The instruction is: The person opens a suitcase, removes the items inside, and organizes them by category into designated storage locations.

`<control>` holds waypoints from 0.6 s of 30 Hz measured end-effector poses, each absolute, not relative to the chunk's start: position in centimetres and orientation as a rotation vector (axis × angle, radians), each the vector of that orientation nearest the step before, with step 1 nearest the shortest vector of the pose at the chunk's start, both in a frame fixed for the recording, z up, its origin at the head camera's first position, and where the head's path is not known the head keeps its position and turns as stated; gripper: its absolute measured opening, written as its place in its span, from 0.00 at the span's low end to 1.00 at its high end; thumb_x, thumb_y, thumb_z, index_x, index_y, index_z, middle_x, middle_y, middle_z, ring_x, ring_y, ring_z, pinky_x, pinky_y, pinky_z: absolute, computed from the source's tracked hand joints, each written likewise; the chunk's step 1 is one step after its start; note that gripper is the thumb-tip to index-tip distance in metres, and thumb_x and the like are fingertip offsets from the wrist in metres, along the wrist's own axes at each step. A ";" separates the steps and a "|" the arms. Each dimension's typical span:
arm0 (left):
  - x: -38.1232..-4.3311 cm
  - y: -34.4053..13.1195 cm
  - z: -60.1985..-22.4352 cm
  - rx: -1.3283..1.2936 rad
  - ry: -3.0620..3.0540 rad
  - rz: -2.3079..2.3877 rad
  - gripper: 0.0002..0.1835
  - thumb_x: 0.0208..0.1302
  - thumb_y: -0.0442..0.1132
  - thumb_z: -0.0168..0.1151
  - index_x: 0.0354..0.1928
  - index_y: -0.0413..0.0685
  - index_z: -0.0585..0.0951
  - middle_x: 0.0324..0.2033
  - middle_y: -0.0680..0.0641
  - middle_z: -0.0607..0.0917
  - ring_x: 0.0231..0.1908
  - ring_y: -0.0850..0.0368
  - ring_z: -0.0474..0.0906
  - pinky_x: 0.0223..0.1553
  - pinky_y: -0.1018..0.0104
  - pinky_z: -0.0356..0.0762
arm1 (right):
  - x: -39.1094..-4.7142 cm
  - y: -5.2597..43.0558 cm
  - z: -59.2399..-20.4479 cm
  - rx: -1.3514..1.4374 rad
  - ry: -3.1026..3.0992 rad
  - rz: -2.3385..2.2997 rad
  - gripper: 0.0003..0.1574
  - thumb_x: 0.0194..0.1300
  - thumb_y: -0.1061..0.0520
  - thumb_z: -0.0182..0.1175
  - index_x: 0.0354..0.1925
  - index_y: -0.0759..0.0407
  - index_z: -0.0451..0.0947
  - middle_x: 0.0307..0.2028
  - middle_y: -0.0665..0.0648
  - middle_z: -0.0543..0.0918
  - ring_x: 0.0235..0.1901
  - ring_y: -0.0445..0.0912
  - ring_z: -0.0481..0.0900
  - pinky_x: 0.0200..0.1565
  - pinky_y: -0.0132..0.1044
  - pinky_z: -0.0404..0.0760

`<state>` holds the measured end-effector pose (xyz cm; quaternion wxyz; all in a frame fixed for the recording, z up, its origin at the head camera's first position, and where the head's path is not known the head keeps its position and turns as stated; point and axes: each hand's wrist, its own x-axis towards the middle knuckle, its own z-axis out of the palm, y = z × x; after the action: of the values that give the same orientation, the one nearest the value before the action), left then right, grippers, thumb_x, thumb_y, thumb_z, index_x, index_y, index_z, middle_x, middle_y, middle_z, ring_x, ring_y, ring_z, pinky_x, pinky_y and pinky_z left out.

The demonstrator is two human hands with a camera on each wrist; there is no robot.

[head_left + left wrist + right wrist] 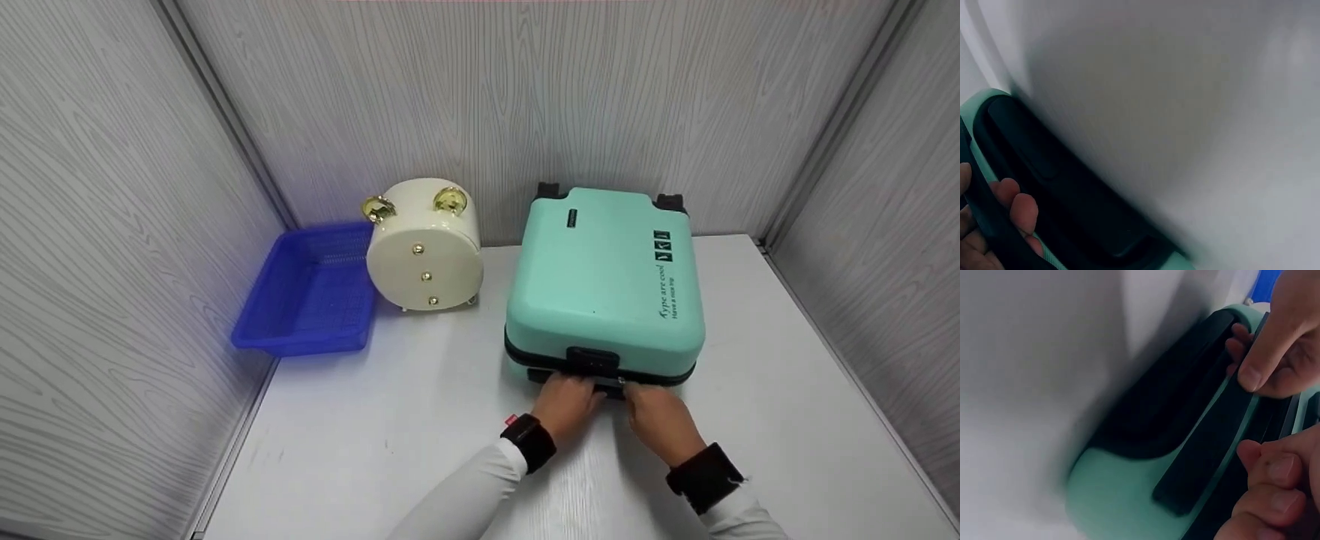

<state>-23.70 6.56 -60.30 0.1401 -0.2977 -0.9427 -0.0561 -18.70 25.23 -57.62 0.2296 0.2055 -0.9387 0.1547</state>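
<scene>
A mint-green suitcase [600, 262] lies flat, its wheels toward the back wall and its black zipper seam facing me. My left hand [566, 409] grips the black carry handle [1213, 444] on its front side; in the left wrist view, the fingers [1023, 214] curl around that handle. Just to the right, my right hand [661, 421] has its fingers [1275, 500] curled at the seam. A small silvery zipper pull [621, 382] shows at its fingertips, and most of the pinch is hidden. A black latch [593, 358] sits on the seam above both hands.
To the left of the suitcase stands a cream round case [425, 266] with gold ears and gold studs. Beside it, a blue plastic basket [315, 346] sits near the left wall. Wood-grain panels [480, 97] enclose the white table [375, 435] at the back and sides.
</scene>
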 end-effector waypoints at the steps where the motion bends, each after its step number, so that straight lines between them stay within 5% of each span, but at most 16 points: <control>1: -23.7 6.5 -60.3 -0.876 -2.723 -0.197 0.15 0.81 0.54 0.63 0.40 0.54 0.88 0.33 0.53 0.92 0.35 0.56 0.90 0.44 0.62 0.85 | -18.8 25.0 -57.6 0.575 -2.604 0.431 0.15 0.62 0.76 0.66 0.29 0.60 0.76 0.22 0.58 0.79 0.22 0.50 0.79 0.25 0.45 0.79; 9: -23.9 4.3 -59.3 -1.120 -2.631 -0.447 0.10 0.76 0.42 0.70 0.54 0.49 0.91 0.49 0.51 0.93 0.50 0.57 0.91 0.56 0.66 0.86 | -19.8 25.3 -55.9 0.457 -2.744 0.638 0.21 0.74 0.63 0.69 0.23 0.53 0.76 0.19 0.48 0.76 0.21 0.40 0.73 0.26 0.40 0.75; 15: -23.1 4.4 -59.7 -1.065 -2.421 -0.490 0.07 0.76 0.39 0.69 0.49 0.48 0.91 0.43 0.52 0.93 0.46 0.59 0.90 0.56 0.68 0.86 | -19.8 25.8 -53.0 0.433 -2.571 0.626 0.30 0.74 0.53 0.70 0.17 0.50 0.70 0.15 0.45 0.67 0.17 0.39 0.63 0.22 0.36 0.64; 18: -22.4 5.2 -59.8 -0.989 -2.402 -0.478 0.09 0.77 0.44 0.68 0.46 0.48 0.91 0.39 0.52 0.92 0.43 0.59 0.89 0.55 0.67 0.86 | -20.4 25.9 -51.5 0.438 -2.372 0.561 0.26 0.69 0.55 0.74 0.18 0.55 0.73 0.17 0.51 0.72 0.17 0.46 0.69 0.20 0.40 0.68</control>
<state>-22.40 5.24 -59.76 0.2474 -0.3626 -0.8812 -0.1754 -20.39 25.94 -51.51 0.3266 0.1672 -0.9053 0.2143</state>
